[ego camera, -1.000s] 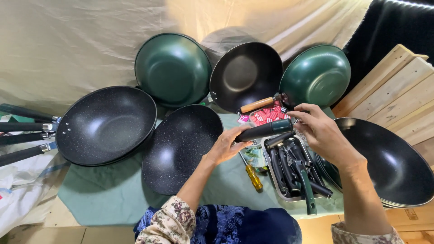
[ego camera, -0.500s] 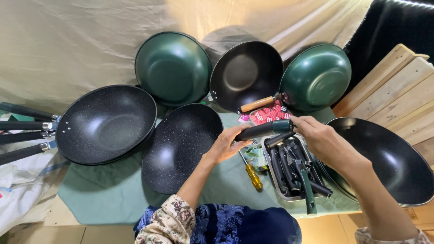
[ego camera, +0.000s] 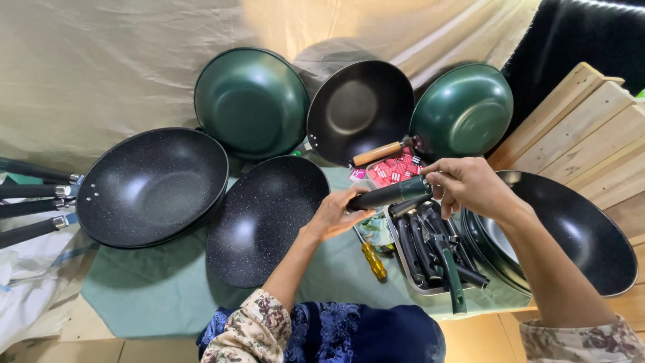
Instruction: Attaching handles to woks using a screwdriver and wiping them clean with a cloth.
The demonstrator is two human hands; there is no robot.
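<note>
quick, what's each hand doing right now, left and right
Left hand: closed around the lower end of the dark pan handle.
Right hand: fingers pinched on the handle's metal end, above the tray of handles.

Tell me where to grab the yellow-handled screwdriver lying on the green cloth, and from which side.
Grip the yellow-handled screwdriver by its thick yellow handle, coming from above with fingers across it. It lies flat on the green cloth, handle toward the person, between the speckled black pan and the metal tray. The thin shaft runs under the left hand, so the handle is probably easier.
</note>
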